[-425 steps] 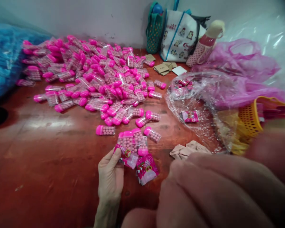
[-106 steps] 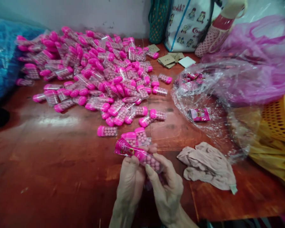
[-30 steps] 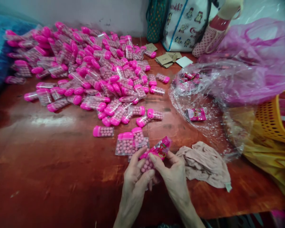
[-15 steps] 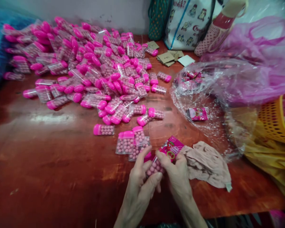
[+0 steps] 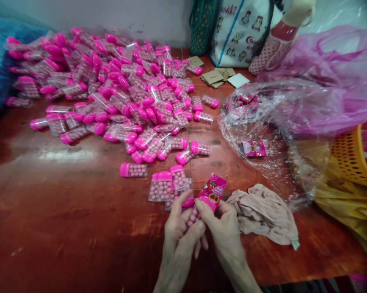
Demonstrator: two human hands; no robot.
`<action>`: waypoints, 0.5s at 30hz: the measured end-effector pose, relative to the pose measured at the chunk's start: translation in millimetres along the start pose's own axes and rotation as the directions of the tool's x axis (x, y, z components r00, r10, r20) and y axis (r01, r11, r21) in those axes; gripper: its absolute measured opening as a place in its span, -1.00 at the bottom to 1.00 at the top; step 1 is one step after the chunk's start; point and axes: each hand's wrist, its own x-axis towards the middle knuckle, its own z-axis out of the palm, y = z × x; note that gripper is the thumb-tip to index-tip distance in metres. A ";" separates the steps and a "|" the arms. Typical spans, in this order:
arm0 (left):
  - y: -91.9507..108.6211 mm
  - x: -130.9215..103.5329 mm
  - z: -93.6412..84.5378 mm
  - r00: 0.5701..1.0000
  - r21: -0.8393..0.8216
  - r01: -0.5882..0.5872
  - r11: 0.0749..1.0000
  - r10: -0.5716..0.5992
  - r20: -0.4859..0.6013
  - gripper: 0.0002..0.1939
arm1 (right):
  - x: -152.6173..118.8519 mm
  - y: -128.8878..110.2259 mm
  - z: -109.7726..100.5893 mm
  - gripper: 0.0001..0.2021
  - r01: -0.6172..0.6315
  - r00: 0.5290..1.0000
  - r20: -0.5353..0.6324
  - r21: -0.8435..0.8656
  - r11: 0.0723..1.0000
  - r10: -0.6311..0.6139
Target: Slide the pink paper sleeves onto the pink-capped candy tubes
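Near the front edge of the red-brown table (image 5: 79, 228), my left hand (image 5: 180, 236) is closed on a clear candy case (image 5: 192, 217) of pink balls. My right hand (image 5: 221, 224) grips a printed pink wrapper (image 5: 213, 190), which lies over the upper part of the case; how far it covers it is hidden by my fingers. Just beyond my left hand, several capped cases (image 5: 163, 185) overlap on the table. A single case (image 5: 133, 169) lies to their left. The large pile of pink-capped cases (image 5: 110, 85) spreads over the back left.
A crumpled beige cloth (image 5: 264, 211) is right of my hands. Behind it, a clear plastic bag (image 5: 271, 122) holds wrappers. A yellow basket (image 5: 350, 156) and pink bag (image 5: 332, 77) stand at the right. Cardboard pieces (image 5: 212, 77), a printed bag (image 5: 241, 32) and a bottle (image 5: 277, 38) are at the back.
The wrapper has moved slightly left and turned more upright, covering more of the case. My right hand has shifted a little left with it.
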 end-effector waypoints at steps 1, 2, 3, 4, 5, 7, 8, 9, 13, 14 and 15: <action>-0.3 -1.0 0.6 1.000 0.001 0.003 1.000 -0.003 -0.020 -0.41 | -1.5 0.5 2.5 -0.78 0.031 0.999 -0.029 -0.057 0.998 -0.032; -0.6 -1.7 1.3 0.999 -0.004 0.004 1.000 -0.005 -0.046 -0.41 | -2.9 0.9 4.9 -0.81 0.055 0.997 -0.039 -0.110 0.992 -0.060; -0.6 -1.9 2.4 0.997 -0.016 -0.001 1.000 0.000 -0.075 -0.41 | -3.9 1.0 7.0 -0.85 0.070 0.997 -0.026 -0.146 0.987 -0.075; -0.5 -1.5 3.6 0.995 -0.033 -0.019 0.999 0.016 -0.102 -0.42 | -4.4 0.7 8.5 -0.87 0.082 0.997 0.002 -0.162 0.983 -0.083; -0.1 -0.7 5.0 0.992 -0.053 -0.041 0.998 0.035 -0.117 -0.42 | -4.4 -0.1 9.1 -0.89 0.094 0.995 0.036 -0.159 0.983 -0.090; 1.7 1.2 6.6 0.992 -0.090 -0.071 0.993 0.061 -0.113 -0.42 | -3.3 -3.4 7.7 -0.88 0.126 0.989 0.089 -0.124 0.984 -0.115; 3.1 1.8 6.2 0.993 -0.100 -0.077 0.992 0.067 -0.100 -0.43 | -2.6 -5.9 5.7 -0.87 0.141 0.986 0.103 -0.104 0.985 -0.130; 4.8 2.0 4.5 0.994 -0.096 -0.080 0.992 0.072 -0.083 -0.44 | -2.0 -8.8 3.2 -0.86 0.153 0.983 0.115 -0.092 0.984 -0.142; 12.3 0.3 -13.6 0.988 0.065 -0.134 0.989 0.139 -0.073 -0.66 | -4.1 -20.2 -8.6 -0.84 0.156 0.968 0.213 -0.112 0.981 -0.130; 13.8 0.0 -18.5 0.982 0.125 -0.159 0.979 0.170 -0.079 -0.71 | -5.8 -21.8 -10.6 -0.84 0.153 0.961 0.251 -0.131 0.979 -0.117; 14.8 0.1 -22.1 0.977 0.176 -0.181 0.968 0.198 -0.083 -0.75 | -8.0 -22.6 -11.9 -0.85 0.156 0.951 0.289 -0.152 0.976 -0.108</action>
